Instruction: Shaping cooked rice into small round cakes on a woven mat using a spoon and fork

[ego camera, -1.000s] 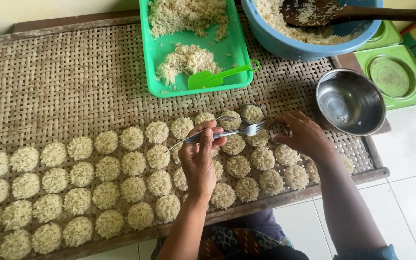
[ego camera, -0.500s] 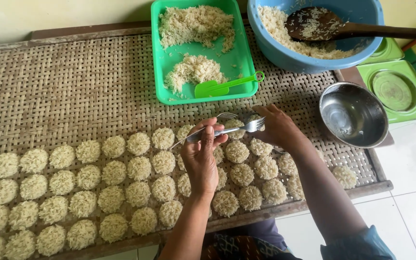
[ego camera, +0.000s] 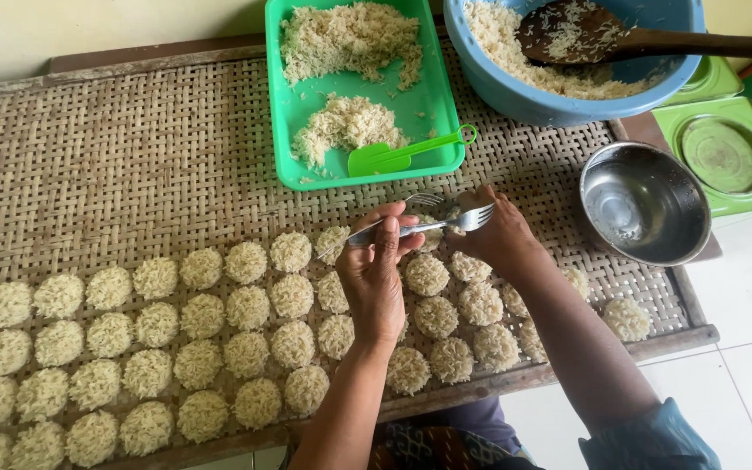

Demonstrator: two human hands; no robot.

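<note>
Rows of round rice cakes (ego camera: 245,306) fill the near half of the woven tray (ego camera: 115,165). Above them, the left hand (ego camera: 374,277) pinches a fork (ego camera: 411,229), now lifted toward the green tray (ego camera: 293,113); the right hand (ego camera: 498,235) curls around the tines, its fingers hidden.

No packages, labels, signs or screens in view; only loose food, open containers and utensils are present.
</note>
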